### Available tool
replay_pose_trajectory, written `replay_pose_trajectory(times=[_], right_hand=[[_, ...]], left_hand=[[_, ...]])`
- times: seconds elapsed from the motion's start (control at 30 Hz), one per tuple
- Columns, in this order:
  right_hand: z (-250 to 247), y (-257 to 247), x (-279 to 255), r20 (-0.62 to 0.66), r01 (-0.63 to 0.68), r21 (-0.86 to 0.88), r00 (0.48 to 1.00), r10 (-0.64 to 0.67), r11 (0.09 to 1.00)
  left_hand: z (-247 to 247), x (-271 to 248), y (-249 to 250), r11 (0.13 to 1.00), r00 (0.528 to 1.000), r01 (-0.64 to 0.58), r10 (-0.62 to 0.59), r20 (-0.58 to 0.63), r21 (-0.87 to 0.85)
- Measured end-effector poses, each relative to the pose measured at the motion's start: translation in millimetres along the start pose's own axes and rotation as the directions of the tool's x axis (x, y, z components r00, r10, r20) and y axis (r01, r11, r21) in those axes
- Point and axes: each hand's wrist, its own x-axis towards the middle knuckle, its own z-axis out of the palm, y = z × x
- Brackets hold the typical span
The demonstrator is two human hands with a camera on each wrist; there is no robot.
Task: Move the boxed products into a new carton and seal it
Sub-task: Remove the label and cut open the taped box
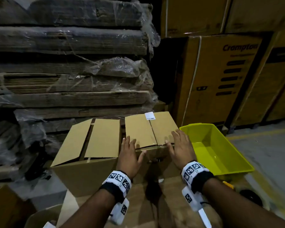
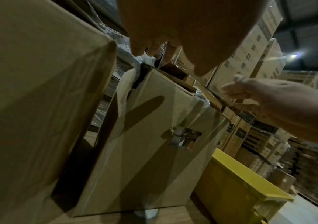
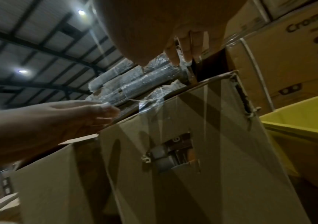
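Observation:
Two brown cartons stand side by side in the head view. The left carton (image 1: 89,142) has its top flaps lying loosely down, with gaps between them. The right carton (image 1: 148,127) carries a white label, clear tape down its front, and torn edges. A ragged hole (image 3: 179,150) in its front shows printed packaging inside. My left hand (image 1: 136,146) lies flat on its top at the near left, the thumb over the front edge. My right hand (image 1: 172,139) rests with straight fingers on the near right flap. Neither hand holds anything.
A yellow plastic bin (image 1: 212,145) stands right beside the right carton. Plastic-wrapped stacks of flat cardboard (image 1: 69,71) rise behind the cartons, with tall printed cartons (image 1: 220,76) at the back right. Flattened cardboard lies under my arms. A dark round object (image 1: 250,196) sits on the floor at the right.

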Motion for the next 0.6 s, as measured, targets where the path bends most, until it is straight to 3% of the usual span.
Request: replay_pose_trajectory(times=[0.1,0.3,0.6], right_hand=[[8.2,7.4,8.4,0.043,-0.129,-0.002,0.991,0.129,0.992],[19.5,12.0,11.3,0.124,-0.258,0.046,0.960,0.251,0.965],[21.0,9.0,4.8,0.133,-0.330,0.130,0.940,0.313,0.935]], left_hand=[[8.8,8.9,-8.8,0.997,0.997,0.072,-0.072,0.026,-0.004],[19.6,13.1,-14.7,0.983,0.993,0.108,-0.099,0.067,-0.147],[14.2,5.4,-10.3,0.968,0.989,0.150,-0.142,0.050,-0.203]])
